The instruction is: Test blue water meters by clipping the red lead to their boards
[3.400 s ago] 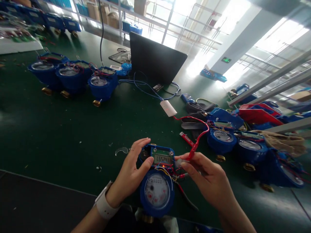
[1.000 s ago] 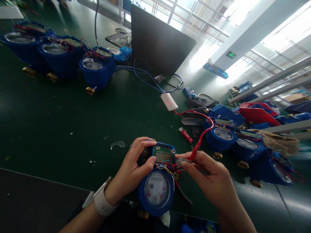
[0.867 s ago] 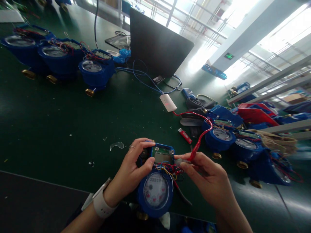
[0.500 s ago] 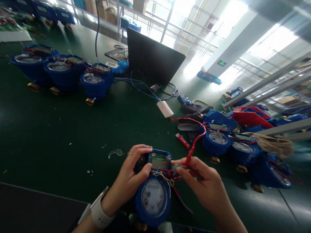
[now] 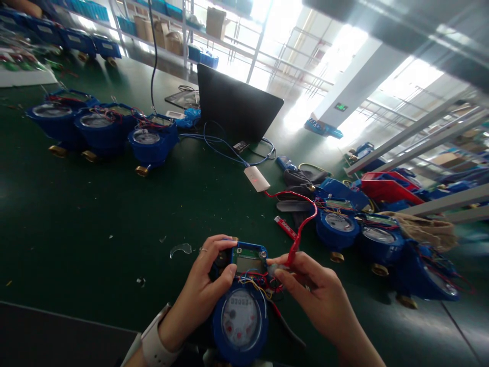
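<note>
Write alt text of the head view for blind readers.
A left hand grips the display end of a blue meter on a table while the right hand holds the plug of a red cable beside it. More meters and a laptop sit beyond.

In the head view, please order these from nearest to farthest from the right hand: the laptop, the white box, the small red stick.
1. small red stick, just beyond the right hand.
2. white box, farther out, in the middle.
3. laptop, at the back.
</note>
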Demonstrator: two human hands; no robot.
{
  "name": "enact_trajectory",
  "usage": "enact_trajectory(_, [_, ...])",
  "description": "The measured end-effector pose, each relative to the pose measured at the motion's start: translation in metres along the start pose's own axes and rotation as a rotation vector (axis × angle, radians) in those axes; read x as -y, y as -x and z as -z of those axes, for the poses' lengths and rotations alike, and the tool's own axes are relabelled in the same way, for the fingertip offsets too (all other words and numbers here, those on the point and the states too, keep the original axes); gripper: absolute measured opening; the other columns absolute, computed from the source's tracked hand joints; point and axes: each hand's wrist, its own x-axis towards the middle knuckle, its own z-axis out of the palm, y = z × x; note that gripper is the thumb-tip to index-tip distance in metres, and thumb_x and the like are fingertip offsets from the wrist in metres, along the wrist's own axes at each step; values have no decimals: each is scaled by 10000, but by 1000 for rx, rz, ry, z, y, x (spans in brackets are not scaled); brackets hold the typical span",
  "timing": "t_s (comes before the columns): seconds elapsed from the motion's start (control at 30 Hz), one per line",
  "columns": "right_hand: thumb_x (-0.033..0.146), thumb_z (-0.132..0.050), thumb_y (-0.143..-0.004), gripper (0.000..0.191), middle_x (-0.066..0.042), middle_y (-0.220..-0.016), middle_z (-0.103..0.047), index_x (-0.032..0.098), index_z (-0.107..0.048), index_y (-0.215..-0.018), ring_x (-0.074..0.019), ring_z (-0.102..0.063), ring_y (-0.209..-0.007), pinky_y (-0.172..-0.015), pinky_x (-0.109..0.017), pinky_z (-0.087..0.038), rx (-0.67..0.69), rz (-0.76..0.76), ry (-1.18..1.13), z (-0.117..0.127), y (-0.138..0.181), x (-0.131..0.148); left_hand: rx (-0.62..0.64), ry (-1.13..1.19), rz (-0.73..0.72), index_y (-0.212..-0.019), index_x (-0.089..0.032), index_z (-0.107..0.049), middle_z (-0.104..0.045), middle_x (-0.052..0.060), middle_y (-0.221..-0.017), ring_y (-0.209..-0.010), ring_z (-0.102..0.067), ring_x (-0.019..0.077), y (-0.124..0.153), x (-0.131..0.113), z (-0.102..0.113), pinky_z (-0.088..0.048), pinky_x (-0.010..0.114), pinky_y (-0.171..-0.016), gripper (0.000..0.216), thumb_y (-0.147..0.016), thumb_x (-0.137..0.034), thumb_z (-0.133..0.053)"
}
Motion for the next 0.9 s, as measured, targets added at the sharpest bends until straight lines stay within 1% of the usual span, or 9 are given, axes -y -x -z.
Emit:
enact_trajectory(0.2, [322, -650, -885, 149, -40, -883, -778, 206, -717, -952, -171, -732, -682, -577, -244, -606, -33, -17, -29, -1, -1, 0, -11, 0, 3, -1133, -250, -595, -559, 86, -1244, -1203, -542, 271, 1, 0, -1, -453, 479, -1026, 265, -882, -230, -513])
enact_trajectory(0.3, [331, -649, -889, 159, -45, -887, -773, 199, -711, -954, -167, -727, -670, -561, -241, -600, -10, -8, -34, -2, -1, -1, -26, -1, 7, -1127, -260, -601, -561, 79, -1243, -1199, -547, 276, 1, 2, -2, -447, 495, -1034, 261, -881, -233, -517])
enact_trajectory(0.43, [373, -648, -894, 194, -53, -928, -767, 200, -705, -961, -172, -728, -705, -580, -244, -596, -25, -68, -65, -3, 1, 0, -39, 6, 14, -1114, -261, -618, -566, 84, -1246, -1200, -555, 288, 1, 3, -3, -449, 503, -1040, 255, -873, -244, -538])
enact_trajectory(0.53, [403, -652, -889, 221, -51, -912, -761, 198, -706, -952, -178, -723, -702, -597, -261, -598, -25, -98, -76, -5, 1, 2, -38, 6, 11, -1114, -266, -621, -575, 85, -1248, -1211, -557, 290, 1, 4, -3, -461, 489, -1035, 250, -878, -249, -541])
enact_trajectory(0.8, [405, -606, -919, 240, -65, -919, -756, 193, -694, -986, -177, -712, -693, -589, -262, -591, 34, -50, -44, -2, -1, -1, -27, -1, 23, -1134, -260, -614, -570, 90, -1261, -1212, -557, 288, 1, 4, -2, -468, 476, -1027, 267, -882, -258, -526])
enact_trajectory(0.9, [399, -620, -910, 227, -57, -902, -757, 194, -700, -964, -176, -711, -686, -579, -254, -581, 13, -50, -54, -2, -1, -1, -24, 4, 22, -1128, -258, -611, -568, 88, -1257, -1215, -554, 286, 1, 4, -2, -460, 477, -1032, 263, -883, -265, -519])
